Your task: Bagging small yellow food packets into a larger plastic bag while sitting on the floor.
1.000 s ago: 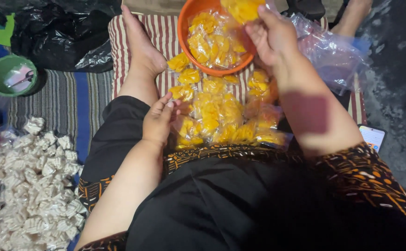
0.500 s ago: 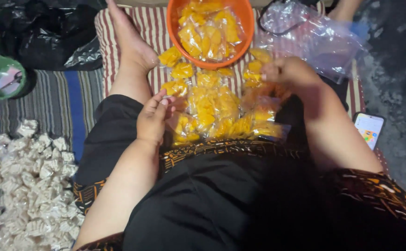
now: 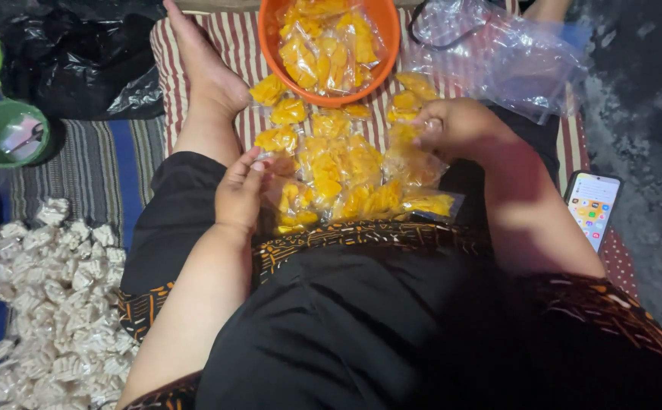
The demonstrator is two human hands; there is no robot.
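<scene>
Sorting small clear packets of orange-yellow snacks [image 3: 346, 171] heaped on the striped mat [image 3: 228, 38] between the legs, the right hand [image 3: 452, 125] pinches one packet shut-fingered at the heap's far edge, while the left hand [image 3: 241, 190] rests loosely curled on the near packets, gripping nothing. Handling goes best one packet at a time, by its sealed edge — the thin film slips and crushes easily. Crowding the heap are an orange bowl [image 3: 391, 38] of packets, empty clear bags [image 3: 505, 53], a phone [image 3: 595, 206] and the bare foot [image 3: 205, 72] — white wrapped pieces [image 3: 50, 304] lie apart.
</scene>
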